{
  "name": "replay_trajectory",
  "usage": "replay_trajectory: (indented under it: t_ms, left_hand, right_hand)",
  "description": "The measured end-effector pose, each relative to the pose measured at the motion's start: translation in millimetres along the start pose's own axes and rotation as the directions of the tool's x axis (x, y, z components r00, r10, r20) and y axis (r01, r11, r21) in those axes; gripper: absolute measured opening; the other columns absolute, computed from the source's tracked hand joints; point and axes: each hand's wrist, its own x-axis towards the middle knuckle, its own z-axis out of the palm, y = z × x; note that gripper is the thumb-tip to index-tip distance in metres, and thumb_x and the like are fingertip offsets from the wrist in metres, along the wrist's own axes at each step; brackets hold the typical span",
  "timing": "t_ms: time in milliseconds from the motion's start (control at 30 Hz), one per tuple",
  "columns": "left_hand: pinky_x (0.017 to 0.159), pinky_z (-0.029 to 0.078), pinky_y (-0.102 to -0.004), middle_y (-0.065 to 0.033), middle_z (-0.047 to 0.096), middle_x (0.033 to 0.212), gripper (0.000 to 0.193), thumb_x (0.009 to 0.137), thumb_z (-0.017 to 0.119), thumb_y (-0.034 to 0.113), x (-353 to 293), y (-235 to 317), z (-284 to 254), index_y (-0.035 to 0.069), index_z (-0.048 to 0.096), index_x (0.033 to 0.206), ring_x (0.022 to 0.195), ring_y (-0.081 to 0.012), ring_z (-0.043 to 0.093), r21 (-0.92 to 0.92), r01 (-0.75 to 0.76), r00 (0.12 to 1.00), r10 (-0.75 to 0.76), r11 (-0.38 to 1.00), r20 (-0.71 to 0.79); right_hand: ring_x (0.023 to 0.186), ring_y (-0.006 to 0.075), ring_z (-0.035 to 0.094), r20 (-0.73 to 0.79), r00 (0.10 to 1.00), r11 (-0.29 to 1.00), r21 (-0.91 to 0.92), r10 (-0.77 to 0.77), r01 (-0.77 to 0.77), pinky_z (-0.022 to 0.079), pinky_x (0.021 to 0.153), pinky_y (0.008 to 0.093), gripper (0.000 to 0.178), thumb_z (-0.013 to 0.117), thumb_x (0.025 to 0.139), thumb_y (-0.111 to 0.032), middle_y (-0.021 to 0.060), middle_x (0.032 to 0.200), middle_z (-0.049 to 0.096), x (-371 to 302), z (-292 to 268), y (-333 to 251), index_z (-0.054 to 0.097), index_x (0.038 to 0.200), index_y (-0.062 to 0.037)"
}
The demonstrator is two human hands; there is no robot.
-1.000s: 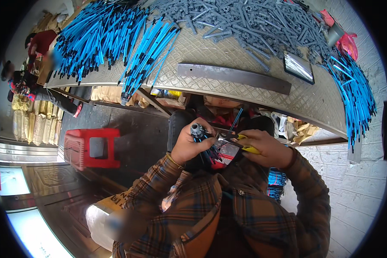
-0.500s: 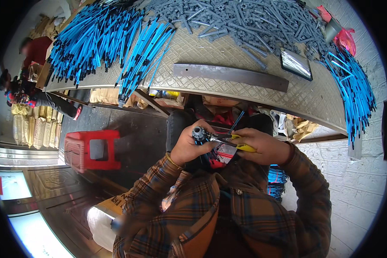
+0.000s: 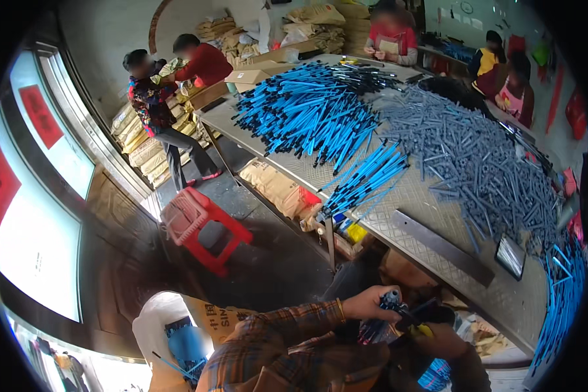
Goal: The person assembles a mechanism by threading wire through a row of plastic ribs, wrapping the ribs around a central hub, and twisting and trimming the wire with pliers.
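At the lower right of the view, my left hand [image 3: 371, 304] is closed around a grey ribbed plastic fitting [image 3: 392, 298], whose end sticks out past the thumb. Dark thin parts run below it, mostly hidden by the fingers. My right hand [image 3: 441, 342], in shadow beside it, grips a yellow-handled hand tool [image 3: 426, 330]. Its metal end points toward the fitting; shadow hides whether the two touch. Both hands are over my lap, below the near edge of the table [image 3: 398, 251].
Blue rods [image 3: 307, 111] and grey plastic tubes [image 3: 477, 150] pile on the table, with a metal bar [image 3: 443, 247] and a dark tablet-like slab [image 3: 510, 256] nearby. A red stool [image 3: 206, 225] and open sack [image 3: 166, 307] are left. Several people [image 3: 160, 98] are beyond.
My view has swung up and left, bringing the room and other people in. My hands now appear lower and further right, still holding the fitting and the yellow-handled tool.
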Motion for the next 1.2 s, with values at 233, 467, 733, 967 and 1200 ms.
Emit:
replay_trajectory:
  t_ms: [233, 467, 733, 967, 1200]
  left_hand:
    - [0.065, 0.043, -0.0224, 0.0033, 0.055, 0.077, 0.021, 0.08, 0.071, 0.012, 3.7, 0.3, 3.4, 0.006, 0.052, 0.088, 0.072, -0.0048, 0.05, -0.273, 0.117, 0.991, -0.131, 0.955, -0.034]
    - [0.063, 0.048, -0.0236, 0.0006, 0.059, 0.075, 0.017, 0.081, 0.068, 0.007, 2.7, -10.6, -0.8, 0.005, 0.053, 0.089, 0.069, -0.0065, 0.057, -0.138, 0.056, 0.998, -0.06, 0.989, -0.029]
    - [0.078, 0.044, -0.0246, -0.0002, 0.058, 0.094, 0.027, 0.077, 0.071, 0.005, -1.2, 10.5, 11.8, 0.004, 0.055, 0.099, 0.088, -0.0073, 0.053, -0.16, 0.055, 0.995, -0.042, 0.986, 0.087]
    - [0.081, 0.044, -0.0259, -0.0006, 0.058, 0.098, 0.033, 0.075, 0.072, 0.005, 12.4, -9.8, 10.4, 0.004, 0.056, 0.103, 0.094, -0.0073, 0.052, -0.146, 0.148, 0.966, -0.112, 0.978, 0.232]
    - [0.078, 0.044, -0.0245, 0.0009, 0.057, 0.09, 0.029, 0.075, 0.073, 0.007, 14.7, 4.8, 13.0, 0.004, 0.057, 0.1, 0.087, -0.0061, 0.052, -0.191, 0.187, 0.978, -0.165, 0.964, 0.125]
  right_hand:
    - [0.06, 0.0103, 0.055, -0.16, 0.975, 0.919, 0.386, 0.154, -0.082, 0.046, 0.056, 0.0263, 0.021, 0.058, 0.086, -0.019, 0.0066, 0.071, 0.06, 24.2, 64.2, 49.1, 0.058, 0.096, -0.0005]
    - [0.064, 0.0111, 0.055, -0.218, 0.973, 0.878, 0.477, 0.07, 0.044, 0.046, 0.057, 0.0262, 0.025, 0.057, 0.088, -0.027, 0.0025, 0.071, 0.057, 30.4, 78.5, 42.2, 0.056, 0.093, -0.0032]
    - [0.071, 0.0124, 0.058, 0.023, 0.999, 0.823, 0.566, 0.039, -0.045, 0.047, 0.062, 0.0277, 0.027, 0.058, 0.087, -0.027, 0.0045, 0.08, 0.06, 21.0, 66.2, 82.1, 0.056, 0.1, -0.0031]
    - [0.077, 0.0133, 0.059, 0.188, 0.982, 0.654, 0.744, -0.013, -0.134, 0.047, 0.065, 0.0283, 0.027, 0.058, 0.087, -0.025, 0.0054, 0.085, 0.06, 1.6, 50.7, 79.2, 0.056, 0.103, -0.0028]
    - [0.094, 0.0204, 0.058, 0.143, 0.982, 0.929, 0.331, 0.127, -0.168, 0.046, 0.079, 0.0336, 0.041, 0.059, 0.084, -0.019, 0.0125, 0.104, 0.059, -6.8, 10.5, 41.4, 0.048, 0.119, 0.0001]
